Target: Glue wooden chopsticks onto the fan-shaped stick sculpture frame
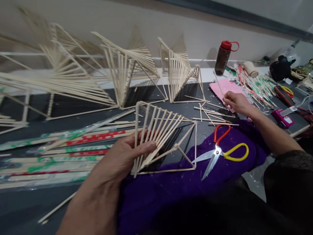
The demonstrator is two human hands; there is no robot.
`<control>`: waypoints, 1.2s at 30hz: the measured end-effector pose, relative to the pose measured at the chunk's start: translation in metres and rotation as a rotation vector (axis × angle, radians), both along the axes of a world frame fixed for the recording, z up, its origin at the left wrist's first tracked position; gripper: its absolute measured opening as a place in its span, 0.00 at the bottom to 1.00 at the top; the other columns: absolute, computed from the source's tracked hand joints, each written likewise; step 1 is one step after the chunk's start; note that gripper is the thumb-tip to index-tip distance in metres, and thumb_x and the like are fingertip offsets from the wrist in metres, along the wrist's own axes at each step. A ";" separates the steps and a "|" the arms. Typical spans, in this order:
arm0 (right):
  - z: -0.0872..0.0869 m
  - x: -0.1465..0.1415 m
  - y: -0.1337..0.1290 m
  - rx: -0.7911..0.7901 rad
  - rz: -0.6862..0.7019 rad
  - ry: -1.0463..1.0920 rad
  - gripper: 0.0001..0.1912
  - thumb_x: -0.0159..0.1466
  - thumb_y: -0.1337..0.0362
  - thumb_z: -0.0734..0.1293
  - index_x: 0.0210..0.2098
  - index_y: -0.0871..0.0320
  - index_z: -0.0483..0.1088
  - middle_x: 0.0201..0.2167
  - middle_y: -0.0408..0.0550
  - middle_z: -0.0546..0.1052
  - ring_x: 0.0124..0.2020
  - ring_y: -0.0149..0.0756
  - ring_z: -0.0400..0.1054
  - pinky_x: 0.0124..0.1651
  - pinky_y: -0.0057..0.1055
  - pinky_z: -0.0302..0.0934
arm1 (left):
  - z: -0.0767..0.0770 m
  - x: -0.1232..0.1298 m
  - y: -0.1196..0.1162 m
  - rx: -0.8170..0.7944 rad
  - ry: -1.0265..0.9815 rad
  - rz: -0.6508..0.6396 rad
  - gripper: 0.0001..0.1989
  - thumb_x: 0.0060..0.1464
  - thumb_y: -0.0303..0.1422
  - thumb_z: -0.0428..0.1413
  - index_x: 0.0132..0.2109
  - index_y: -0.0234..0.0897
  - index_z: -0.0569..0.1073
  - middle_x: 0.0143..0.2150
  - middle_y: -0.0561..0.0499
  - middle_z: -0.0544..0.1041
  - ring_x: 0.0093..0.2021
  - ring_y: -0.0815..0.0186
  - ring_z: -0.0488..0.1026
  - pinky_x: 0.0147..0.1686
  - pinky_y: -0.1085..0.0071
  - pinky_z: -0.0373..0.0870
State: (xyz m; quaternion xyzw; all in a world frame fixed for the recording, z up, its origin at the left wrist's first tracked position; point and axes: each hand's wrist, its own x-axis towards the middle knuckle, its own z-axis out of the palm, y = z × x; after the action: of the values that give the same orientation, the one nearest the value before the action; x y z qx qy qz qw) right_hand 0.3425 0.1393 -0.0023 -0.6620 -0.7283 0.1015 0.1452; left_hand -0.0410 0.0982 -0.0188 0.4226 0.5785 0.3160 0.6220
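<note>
My left hand (119, 156) is closed around the left side of a small wooden stick model (152, 124), its thumb pressed over the slanted row of sticks. The model has a twisted fan of sticks joined to an angular frame. Farther off to the right, my right hand (236, 101) pinches a thin wooden stick (218, 83), which points up and left above a pink sheet (217, 88). Loose sticks (212, 114) lie just left of that hand. Scissors (217, 151) with one red and one yellow handle rest open on purple cloth (166, 195), near the model's right corner.
Larger stick models (127, 78) stand along the wall, one more (179, 70) beside them. Wrapped chopsticks (73, 150) cover the left of the table. At the back right are a bottle with a red lid (223, 58), a paper cup (250, 69) and a purple device (282, 119).
</note>
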 end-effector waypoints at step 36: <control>0.015 -0.115 -0.019 -0.316 0.246 1.219 0.13 0.50 0.61 0.78 0.33 0.56 0.76 0.24 0.41 0.77 0.23 0.28 0.71 0.22 0.23 0.62 | -0.002 0.002 -0.108 1.005 0.557 0.406 0.08 0.53 0.29 0.64 0.39 0.50 0.82 0.33 0.59 0.83 0.30 0.68 0.80 0.33 0.72 0.76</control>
State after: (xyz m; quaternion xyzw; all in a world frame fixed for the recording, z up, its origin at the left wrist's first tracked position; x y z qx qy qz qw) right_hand 0.2280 0.1202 0.0126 -0.4105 -0.5619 0.5817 0.4210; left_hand -0.0391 -0.0099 -0.0211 0.6124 0.5686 0.5402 0.0993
